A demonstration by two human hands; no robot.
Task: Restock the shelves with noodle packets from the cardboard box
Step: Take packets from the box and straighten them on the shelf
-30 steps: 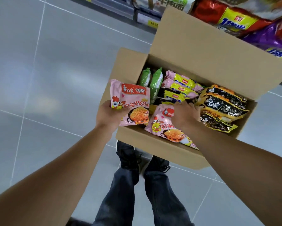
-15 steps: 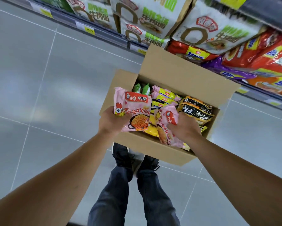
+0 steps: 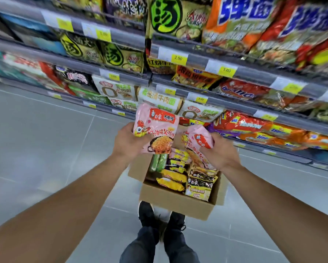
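1. The shelves (image 3: pixel 240 73) fill the upper half of the view in several tiers, each lined with price tags and already crowded with noodle bags standing face-out. This is where the stock has to go. No row of matching pink packets shows in the blurred picture, so I cannot tell which slot is meant.
2. The cardboard box (image 3: pixel 175 203) sits open on the grey floor just in front of the person's shoes (image 3: pixel 160 215), close under the lowest shelf. That probably keeps each reach short. It holds rows of green, yellow and dark packets standing on edge, so much of the restocking looks not yet done.
3. The left hand (image 3: pixel 129 142) holds a pink noodle packet (image 3: pixel 157 128) above the box's far edge. The thumb is curled over its lower left corner and the fingers are hidden behind it. The printed face is turned toward the camera and upright, likely so it can be matched to a shelf and set in facing out.
4. The right hand (image 3: pixel 221 150) grips a second pink packet (image 3: pixel 198 140), fingers wrapped around its crumpled upper end. Its lower end hangs down toward the box. Taking 1 per hand likely halves the trips.
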